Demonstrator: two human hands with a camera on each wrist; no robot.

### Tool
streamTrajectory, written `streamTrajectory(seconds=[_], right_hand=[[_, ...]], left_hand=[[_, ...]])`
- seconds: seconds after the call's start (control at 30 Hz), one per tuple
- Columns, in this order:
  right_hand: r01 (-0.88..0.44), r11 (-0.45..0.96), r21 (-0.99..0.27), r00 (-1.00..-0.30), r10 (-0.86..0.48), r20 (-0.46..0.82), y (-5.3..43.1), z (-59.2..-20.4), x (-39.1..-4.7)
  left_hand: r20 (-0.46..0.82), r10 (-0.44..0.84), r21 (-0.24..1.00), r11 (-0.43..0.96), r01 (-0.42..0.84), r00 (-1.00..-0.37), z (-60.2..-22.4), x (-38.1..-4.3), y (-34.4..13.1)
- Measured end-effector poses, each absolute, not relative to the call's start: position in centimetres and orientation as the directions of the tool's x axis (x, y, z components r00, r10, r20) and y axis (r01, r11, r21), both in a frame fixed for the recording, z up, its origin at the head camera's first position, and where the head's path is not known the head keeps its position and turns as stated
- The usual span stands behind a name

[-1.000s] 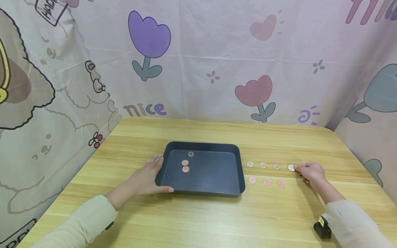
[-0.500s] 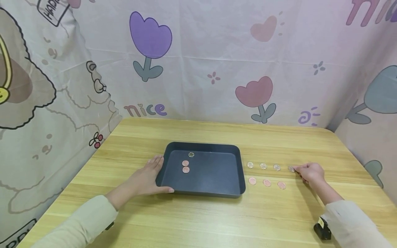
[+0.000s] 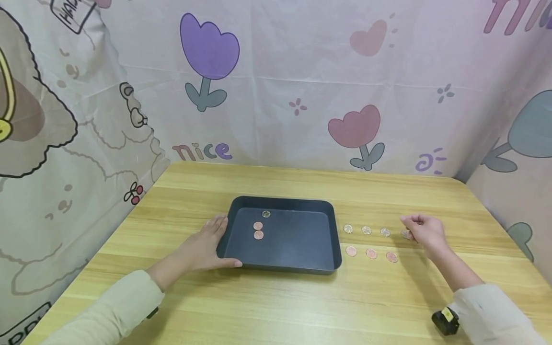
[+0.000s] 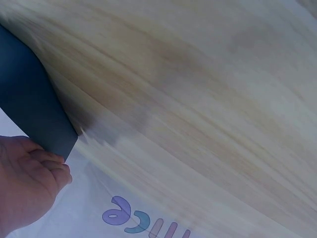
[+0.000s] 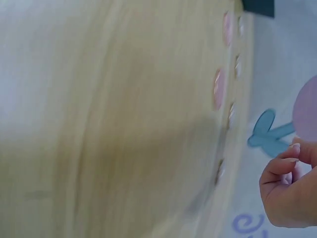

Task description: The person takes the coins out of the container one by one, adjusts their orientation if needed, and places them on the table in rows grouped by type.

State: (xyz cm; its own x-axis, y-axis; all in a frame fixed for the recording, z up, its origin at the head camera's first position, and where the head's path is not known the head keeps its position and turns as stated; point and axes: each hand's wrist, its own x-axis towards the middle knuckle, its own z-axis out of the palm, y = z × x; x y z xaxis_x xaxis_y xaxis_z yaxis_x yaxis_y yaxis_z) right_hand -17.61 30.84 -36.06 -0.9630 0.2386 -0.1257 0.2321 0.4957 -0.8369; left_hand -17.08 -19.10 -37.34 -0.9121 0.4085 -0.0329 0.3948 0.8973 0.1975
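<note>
My left hand (image 3: 202, 247) rests against the left side of the dark baking tray (image 3: 280, 266), thumb along its front wall. In the left wrist view its fingers touch the tray's corner. A gold-coloured coin (image 3: 266, 214) and two copper-coloured coins, the nearer coin (image 3: 258, 235) just below the other, lie inside the tray. My right hand (image 3: 427, 234) hovers at the right end of a row of silvery coins, fingers curled, thumb and fingertips close together, no coin showing between them. The end coin (image 3: 405, 234) lies partly behind it. In the right wrist view my right hand (image 5: 290, 191) is above the table.
To the right of the tray, a silvery coin (image 3: 348, 229) begins the back row. In front lie three copper-coloured coins, the middle coin (image 3: 371, 254) among them. The wooden table (image 3: 276, 306) meets a printed cloth backdrop (image 3: 276, 96) behind.
My right hand let go of the end silvery coin and rose up and away from it; the coin stays on the table. My left hand and the tray have not moved.
</note>
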Motion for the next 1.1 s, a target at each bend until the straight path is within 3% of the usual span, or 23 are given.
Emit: streamTrajectory(seconds=[0.47, 1.1], right_hand=[[0.090, 0.352, -0.932, -0.986, 0.162, -0.034, 24.7, -34.3, -17.4], [0.064, 0.244, -0.968, -0.995, 0.093, -0.043, 15.8, -34.9, -18.1]], left_hand=[[-0.020, 0.416, 0.184, 0.895, 0.406, -0.909, -37.3, -16.9, -19.0], [-0.007, 0.418, 0.196, 0.891, 0.409, -0.908, -37.5, -17.1, -19.1]])
